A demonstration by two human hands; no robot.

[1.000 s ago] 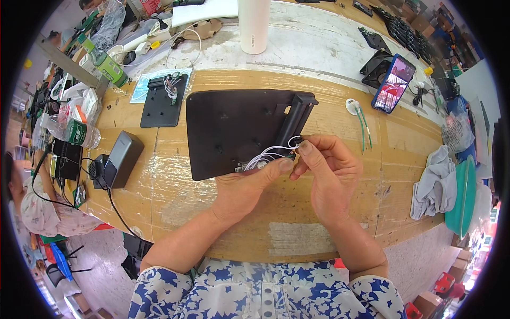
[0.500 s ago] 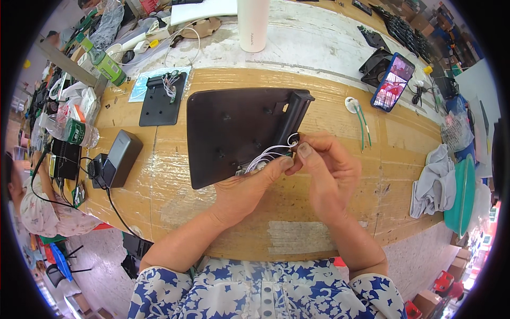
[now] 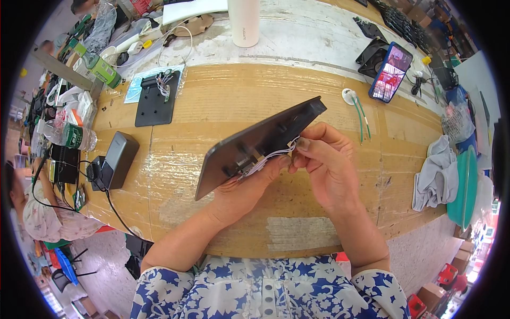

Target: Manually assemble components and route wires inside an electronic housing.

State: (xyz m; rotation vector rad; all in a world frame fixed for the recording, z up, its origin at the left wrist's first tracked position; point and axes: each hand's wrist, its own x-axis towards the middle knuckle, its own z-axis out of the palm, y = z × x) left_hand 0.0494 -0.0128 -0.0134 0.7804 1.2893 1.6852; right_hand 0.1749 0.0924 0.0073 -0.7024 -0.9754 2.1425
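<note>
"Black plastic panel [image 3: 241, 148], tilted steeply and held up off the tabletop [image 3: 175, 175]. What worries you?"

"White wires [image 3: 272, 154]. They run along the panel's near side to the right hand [image 3: 332, 173], whose thumb and forefinger are pinched on their end. A sharp tug there could, I think, pull a lead off its joint."

"Is anything else between those fingertips?"

"I can't tell; the fingers cover it. If a small part is there, it could slip, since the pinch sits right at the tips."

"And the left hand [image 3: 247, 192]?"

"Gripping the panel by its near lower edge, thumb beside the wires. It seems to bear the weight alone, so a loosened hold could let the panel tip and strain them."

"Could that thumb cause trouble?"

"Possibly. Pressed too hard, it might kink a wire against the plastic."

"What about the things lying around?"

"A second black panel [image 3: 154, 110] lies well apart on the left, with bundled wires [image 3: 163, 85] on top; green wires [image 3: 362, 118] lie to the right. Neither looks near enough to snag. Angle matters more: seen this edge-on, the panel could hide a trapped wire."
</note>
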